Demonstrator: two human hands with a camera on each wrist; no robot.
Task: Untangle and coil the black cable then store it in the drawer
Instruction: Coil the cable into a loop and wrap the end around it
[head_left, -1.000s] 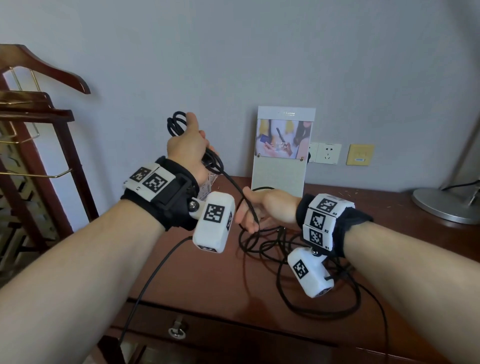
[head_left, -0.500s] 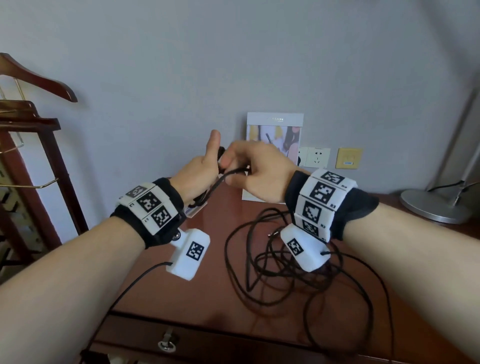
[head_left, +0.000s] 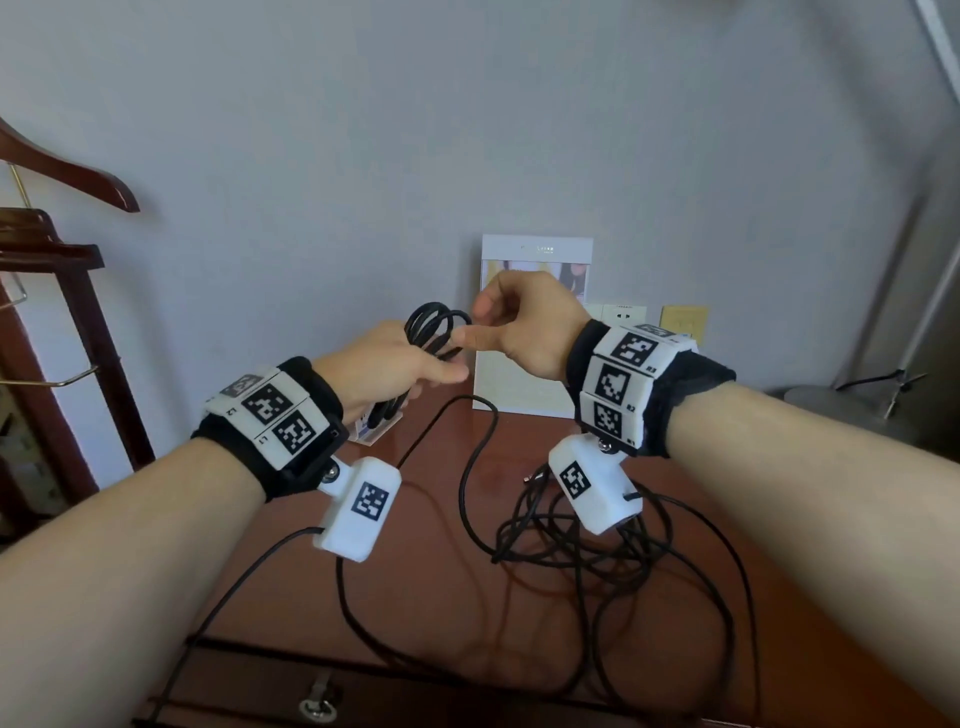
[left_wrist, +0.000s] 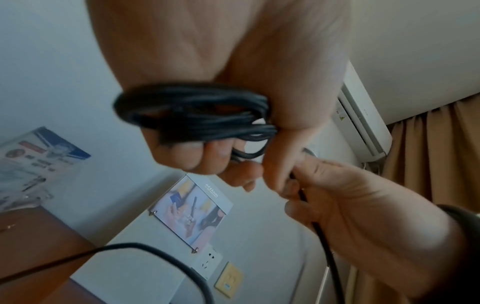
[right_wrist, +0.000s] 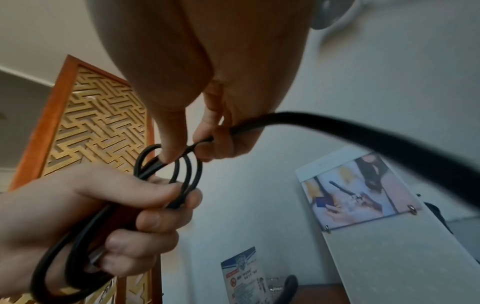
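My left hand (head_left: 387, 366) grips a small coil of the black cable (head_left: 434, 332), raised above the brown desk (head_left: 447, 587). Several loops stick out past the left fingers (left_wrist: 192, 156) (right_wrist: 145, 222). My right hand (head_left: 524, 325) sits just right of the coil and pinches the running strand (right_wrist: 207, 140) between thumb and fingers, laying it against the loops. From there the strand drops to a tangled heap of black cable (head_left: 582, 540) on the desk under my right wrist. A closed drawer with a metal pull (head_left: 317, 699) is at the desk's front edge.
A framed picture stand (head_left: 524, 384) leans on the wall behind the hands, with wall sockets (head_left: 623, 317) beside it. A small card stand (head_left: 371, 428) sits under my left hand. A wooden clothes rack (head_left: 57, 260) stands at left, a lamp base (head_left: 831, 410) at right.
Both hands rose a little from half a second ago. The right hand brought the strand over onto the coil, whose loops now show above the left hand.
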